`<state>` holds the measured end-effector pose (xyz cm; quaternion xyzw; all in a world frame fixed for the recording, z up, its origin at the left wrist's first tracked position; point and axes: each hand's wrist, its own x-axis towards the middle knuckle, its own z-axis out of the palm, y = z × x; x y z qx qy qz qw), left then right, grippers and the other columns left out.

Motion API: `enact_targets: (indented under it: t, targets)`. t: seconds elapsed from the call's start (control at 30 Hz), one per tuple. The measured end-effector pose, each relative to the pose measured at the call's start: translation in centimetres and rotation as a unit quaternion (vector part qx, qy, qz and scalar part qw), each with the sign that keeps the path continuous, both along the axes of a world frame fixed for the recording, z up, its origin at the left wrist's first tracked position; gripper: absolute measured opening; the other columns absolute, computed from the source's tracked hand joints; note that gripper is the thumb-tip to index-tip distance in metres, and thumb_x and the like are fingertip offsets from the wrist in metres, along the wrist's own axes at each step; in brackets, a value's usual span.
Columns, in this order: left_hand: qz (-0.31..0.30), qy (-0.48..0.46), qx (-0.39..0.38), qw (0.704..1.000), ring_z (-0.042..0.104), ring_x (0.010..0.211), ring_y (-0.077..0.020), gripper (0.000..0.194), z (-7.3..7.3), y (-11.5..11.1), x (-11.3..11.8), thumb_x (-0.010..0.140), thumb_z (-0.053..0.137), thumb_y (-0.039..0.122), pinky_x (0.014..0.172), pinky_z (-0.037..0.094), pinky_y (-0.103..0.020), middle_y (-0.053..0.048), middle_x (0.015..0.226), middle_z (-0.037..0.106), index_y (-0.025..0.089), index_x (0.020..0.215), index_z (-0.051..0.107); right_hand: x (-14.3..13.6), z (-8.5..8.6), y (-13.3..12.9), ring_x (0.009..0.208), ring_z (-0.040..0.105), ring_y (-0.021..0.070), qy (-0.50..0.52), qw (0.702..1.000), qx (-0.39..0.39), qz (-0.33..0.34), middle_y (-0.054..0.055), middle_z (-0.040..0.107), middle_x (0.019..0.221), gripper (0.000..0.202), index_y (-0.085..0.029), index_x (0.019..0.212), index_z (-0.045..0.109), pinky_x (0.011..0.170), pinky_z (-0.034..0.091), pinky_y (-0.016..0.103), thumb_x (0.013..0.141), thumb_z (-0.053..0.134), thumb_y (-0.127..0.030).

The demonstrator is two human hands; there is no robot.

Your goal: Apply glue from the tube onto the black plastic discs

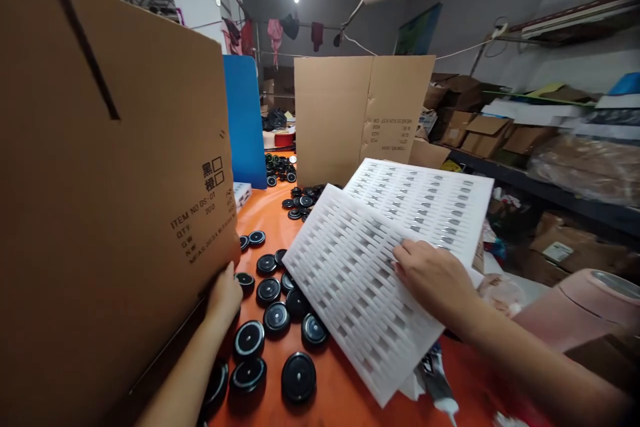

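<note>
A big brown cardboard box [150,147], printed with black text, stands tilted at the left. My left hand [224,297] grips its lower right edge, with the fingertips partly hidden. White foam sheet [350,280], full of rectangular slots, is pinched near its right edge by my right hand [433,280]. It is tilted over a second white foam sheet [425,197], whose slots show small shiny pieces. Several round black discs [299,377], some with silvery rings, lie on the orange tabletop [280,220] between my hands.
Behind stands another cardboard carton [333,120], beside a blue panel [245,123]. More black discs [300,203] are heaped at its foot. A tube [440,383] lies under the foam at the front right, near a pink container [580,307]. Boxes fill the right-hand shelf [590,207].
</note>
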<state>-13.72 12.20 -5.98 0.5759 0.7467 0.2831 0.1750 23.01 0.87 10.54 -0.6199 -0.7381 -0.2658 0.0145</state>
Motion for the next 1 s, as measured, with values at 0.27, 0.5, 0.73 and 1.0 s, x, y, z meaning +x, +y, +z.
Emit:
enact_targets:
  t: [0.27,0.5,0.73,1.0]
  targets:
    - [-0.079,0.073,-0.001,0.994,0.049,0.114,-0.0266,0.035,0.1,2.0,2.5,0.089,0.041,0.029,0.097,0.036,-0.048,-0.012,0.128,0.049,0.018,0.12,0.051,-2.2,1.0,2.1,0.059,0.061,0.0207,-0.072,0.988,-0.137,-0.027,0.012,0.063,0.068,0.028,-0.013,0.071,0.061,0.044,0.027,0.028,0.072,0.041,0.007]
    - [-0.11,-0.014,-0.044,0.993,0.053,0.105,-0.0226,0.032,0.4,5.5,3.7,0.083,0.056,0.033,0.09,0.043,-0.046,-0.009,0.115,0.056,0.015,0.109,0.056,-0.2,1.0,0.7,0.057,0.054,0.0162,0.095,0.991,-0.038,0.085,0.003,0.058,0.066,0.016,-0.02,0.069,0.053,0.049,0.032,0.027,0.082,0.045,-0.02]
    - [-0.091,-0.207,-0.034,0.973,0.061,0.08,-0.019,0.039,2.0,0.9,4.8,0.086,0.045,0.037,0.071,0.048,-0.034,-0.012,0.103,0.06,0.013,0.116,0.048,-7.9,-5.3,0.8,0.062,0.051,0.0142,0.567,0.81,-0.122,0.092,-0.001,0.054,0.064,0.026,-0.021,0.068,0.048,0.057,0.037,0.025,0.087,0.041,-0.037]
    - [-0.186,-0.489,-0.077,0.849,0.057,0.067,-0.015,0.054,4.4,-8.2,7.5,0.077,0.052,0.051,0.059,0.045,-0.026,-0.006,0.091,0.062,0.018,0.12,0.049,-14.4,-9.1,2.8,0.063,0.047,0.0137,0.572,0.807,-0.126,0.079,-0.001,0.054,0.064,0.022,-0.02,0.067,0.049,0.059,0.031,0.025,0.085,0.044,-0.03]
